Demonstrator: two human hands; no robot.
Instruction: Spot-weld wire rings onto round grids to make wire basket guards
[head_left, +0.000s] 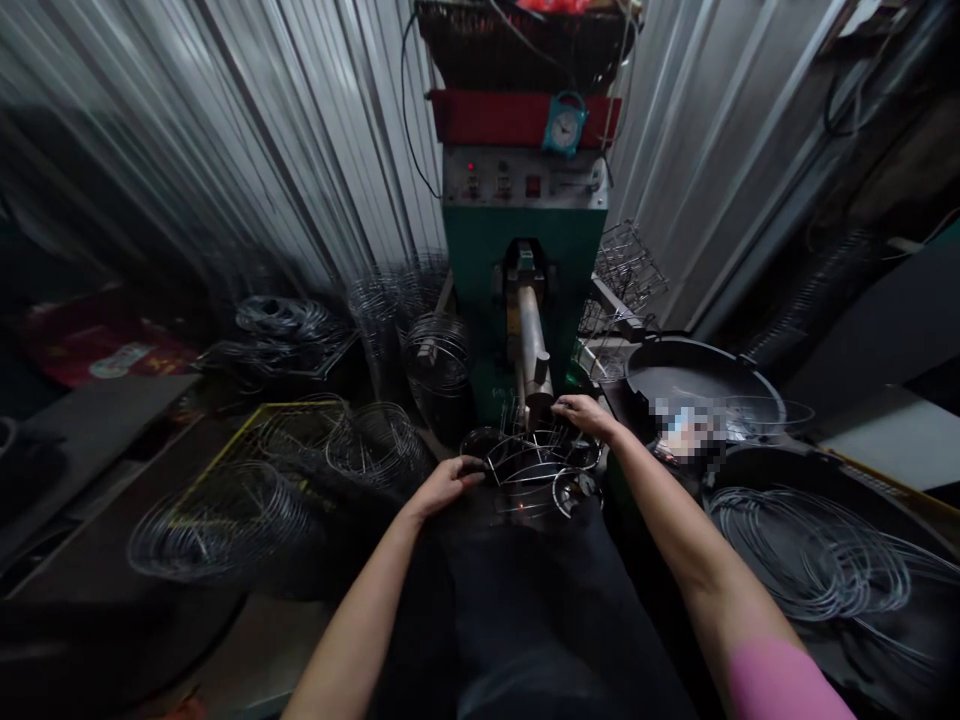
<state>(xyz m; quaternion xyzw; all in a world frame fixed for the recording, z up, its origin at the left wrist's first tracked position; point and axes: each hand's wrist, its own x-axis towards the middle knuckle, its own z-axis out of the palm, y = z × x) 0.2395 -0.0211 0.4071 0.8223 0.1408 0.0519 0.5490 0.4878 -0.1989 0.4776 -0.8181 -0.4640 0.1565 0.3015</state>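
A curved metal wire frame (530, 478) lies under the round metal arm (531, 335) of a green spot-welding machine (476, 270). My left hand (450, 482) is closed at the frame's left side, fingertips pinched on its wire. Beside the tip of the machine's arm, my right hand (589, 415) is closed, with thumb and fingers together at the frame's upper right; the exact wire it grips is too small to make out. Just below the frame's right end sits a small round metal dish (576, 492) with bits in it.
Bundled wire rings (217, 520) lie on the left, near a yellow-edged tray (247, 440). Black pans stand on the right; the nearer one holds coiled wire loops (817, 560). A blue clock (565, 127) hangs above the control panel (555, 185). Corrugated metal wall (315, 120) rises behind.
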